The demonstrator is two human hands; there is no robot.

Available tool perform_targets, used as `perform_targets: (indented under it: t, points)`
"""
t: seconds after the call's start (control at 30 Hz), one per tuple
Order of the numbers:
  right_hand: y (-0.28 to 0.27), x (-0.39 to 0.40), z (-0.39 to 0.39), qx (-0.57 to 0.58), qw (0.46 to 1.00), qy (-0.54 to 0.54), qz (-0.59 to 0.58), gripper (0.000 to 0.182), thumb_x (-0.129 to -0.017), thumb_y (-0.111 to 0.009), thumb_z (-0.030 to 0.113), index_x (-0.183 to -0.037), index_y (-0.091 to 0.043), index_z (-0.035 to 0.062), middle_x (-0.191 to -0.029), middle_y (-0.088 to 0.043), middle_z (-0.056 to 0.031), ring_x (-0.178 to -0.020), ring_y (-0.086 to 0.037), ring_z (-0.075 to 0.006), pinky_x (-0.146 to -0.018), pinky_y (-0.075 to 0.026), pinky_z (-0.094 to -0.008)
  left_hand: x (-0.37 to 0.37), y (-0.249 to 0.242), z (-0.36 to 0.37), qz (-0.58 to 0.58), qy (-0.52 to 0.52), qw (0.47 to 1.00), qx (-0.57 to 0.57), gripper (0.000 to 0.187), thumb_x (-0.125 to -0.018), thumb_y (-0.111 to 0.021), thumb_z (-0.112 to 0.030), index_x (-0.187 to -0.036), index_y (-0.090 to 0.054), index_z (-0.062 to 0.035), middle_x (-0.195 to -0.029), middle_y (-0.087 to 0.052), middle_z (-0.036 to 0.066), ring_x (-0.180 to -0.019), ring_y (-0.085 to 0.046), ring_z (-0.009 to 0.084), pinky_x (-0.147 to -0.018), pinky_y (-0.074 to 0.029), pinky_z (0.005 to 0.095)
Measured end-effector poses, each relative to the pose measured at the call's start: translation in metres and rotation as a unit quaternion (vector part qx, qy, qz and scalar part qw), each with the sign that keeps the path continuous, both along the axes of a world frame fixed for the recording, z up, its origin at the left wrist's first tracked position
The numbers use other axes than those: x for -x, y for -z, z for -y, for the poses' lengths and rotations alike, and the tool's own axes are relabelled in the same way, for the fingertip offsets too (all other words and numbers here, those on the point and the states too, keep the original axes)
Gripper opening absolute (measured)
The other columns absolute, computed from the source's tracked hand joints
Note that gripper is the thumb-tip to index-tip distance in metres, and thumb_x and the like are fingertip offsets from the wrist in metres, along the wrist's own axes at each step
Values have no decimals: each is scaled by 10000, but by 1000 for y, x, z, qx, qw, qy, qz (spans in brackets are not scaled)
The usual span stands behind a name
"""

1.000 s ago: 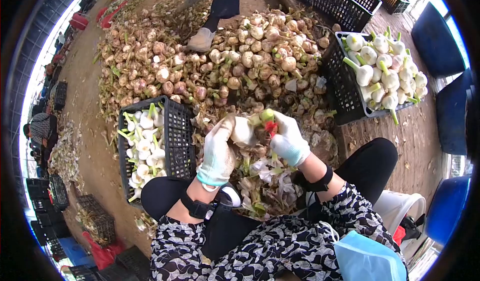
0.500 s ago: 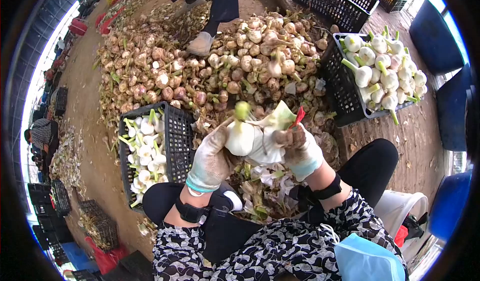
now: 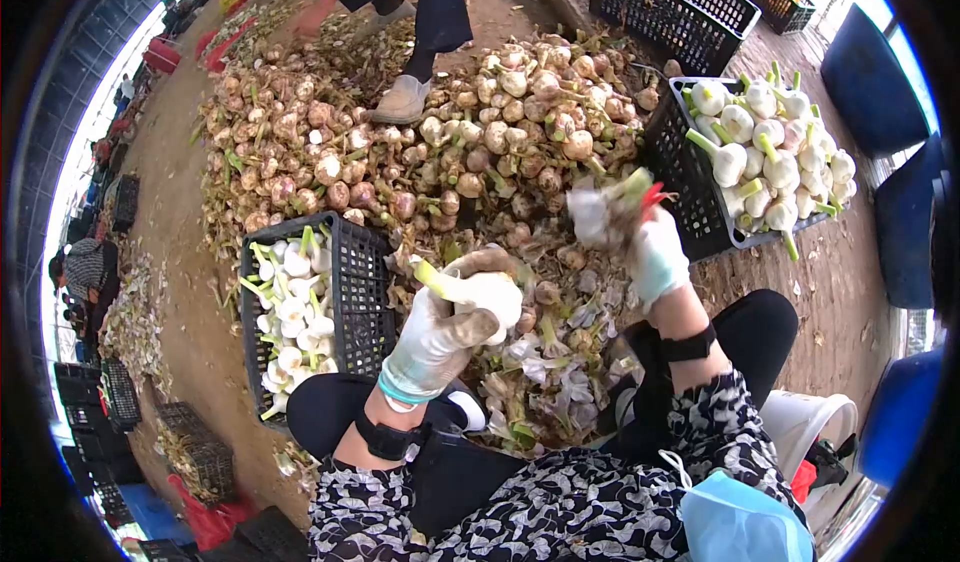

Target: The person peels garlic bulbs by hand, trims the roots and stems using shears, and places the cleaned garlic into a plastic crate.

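Garlic [image 3: 502, 297] is sitting in our left hand [image 3: 438, 334], and we are curling our fingers around the white bulb. Its green stem [image 3: 428, 274] is poking out on the left. With our right hand [image 3: 660, 257] we are pinching torn skin [image 3: 592, 217], which is looking blurry, and a red bit [image 3: 652, 198] is showing by those fingers. We are holding our hands apart. Loose peels [image 3: 555, 387] are lying between our legs. A crate [image 3: 362, 287] of white bulbs is standing on our left, another crate [image 3: 688, 167] on our right, and a heap [image 3: 515, 112] is lying ahead.

Smooth garlic bulb [image 3: 497, 298], plastic crate [image 3: 362, 297]
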State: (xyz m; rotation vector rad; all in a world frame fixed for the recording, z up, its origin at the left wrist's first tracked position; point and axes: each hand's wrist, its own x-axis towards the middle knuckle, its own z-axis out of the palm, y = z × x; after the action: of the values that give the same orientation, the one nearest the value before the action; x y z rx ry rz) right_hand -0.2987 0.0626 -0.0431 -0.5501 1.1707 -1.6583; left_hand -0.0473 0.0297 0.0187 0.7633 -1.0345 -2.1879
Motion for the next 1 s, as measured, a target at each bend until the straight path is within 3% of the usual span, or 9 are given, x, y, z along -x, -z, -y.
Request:
perform_targets:
  t: [0.07, 0.13, 0.2, 0.43, 0.47, 0.7, 0.83, 0.93, 1.0]
  points:
    - [17, -14, -18, -74, 956, -221, -176, 222, -798, -557, 64, -998, -644, 23, -815, -665, -136, -737, -643, -241, -688, -523, -353, 0, 10, 5, -17, 3, 999, 40, 866, -606, -862, -263, -1296, -417, 12, -1084, -597, 88, -961, -602, 169, -794, -504, 266]
    - [11, -46, -24, -121, 714, -447, -525, 229, -768, -547, 78, -961, -664, 38, -829, -651, -206, -761, -642, -309, -702, -514, -381, 2, 7, 9, 2, 12, 999, 36, 890, -597, -863, -219, -1316, -396, 19, -1119, -583, 97, -995, -591, 193, -866, -482, 303]
    - [21, -54, -23, -128, 659, -472, -571, 226, -762, -532, 110, -924, -676, 45, -833, -640, -228, -778, -631, -349, -707, -506, -394, -1, 8, 12, 52, 11, 997, 60, 921, -573, -874, -208, -1322, -390, 23, -1164, -562, 112, -1007, -591, 201, -871, -484, 306]
    - [-24, -51, -2, 54, 911, -202, -355, 447, -865, -587, 453, -949, -645, 17, -768, -645, -105, -694, -597, -181, -629, -484, -311, -4, 12, 15, 60, 21, 990, 129, 694, -693, -696, -7, -1315, -395, 63, -1184, -559, 123, -1051, -551, 170, -919, -446, 282]
    - [-37, -58, 7, -125, 919, -297, -229, 460, -876, -594, 423, -1005, -610, -18, -833, -645, -95, -753, -583, -136, -656, -482, -306, -4, 13, 14, 52, 33, 990, 126, 679, -700, -678, -17, -1310, -393, 70, -1179, -561, 131, -1039, -557, 174, -914, -449, 287]
    - [-25, -49, -2, -37, 977, -188, -93, 184, -889, -606, 150, -960, -591, -19, -842, -610, -21, -760, -545, -87, -656, -459, -260, -7, 10, 15, -16, 9, 998, 60, 698, -673, -665, -54, -1303, -391, 71, -1099, -592, 124, -953, -598, 176, -851, -480, 286]
    - [-37, -70, 5, -50, 909, -251, -330, 220, -877, -632, 222, -852, -565, 14, -781, -576, -26, -719, -505, -81, -619, -438, -256, -4, 12, 10, 51, -4, 994, 99, 720, -673, -663, -50, -1324, -380, 73, -1134, -561, 116, -1000, -569, 166, -898, -452, 280]
    - [-34, -62, 8, -6, 965, -225, -132, 317, -829, -690, 273, -775, -526, 7, -665, -529, -30, -656, -462, -86, -584, -421, -272, -6, 11, 10, 21, -27, 996, 79, 723, -670, -661, -36, -1324, -376, 79, -1154, -547, 123, -1020, -561, 172, -908, -447, 285]
    - [0, -56, 9, -63, 938, -219, -261, 274, -821, -689, 244, -892, -592, -2, -703, -597, -65, -708, -545, -87, -620, -458, -278, -7, 11, 11, 8, -57, 996, 74, 724, -669, -660, -28, -1325, -372, 84, -1162, -542, 127, -1024, -559, 172, -907, -448, 285]
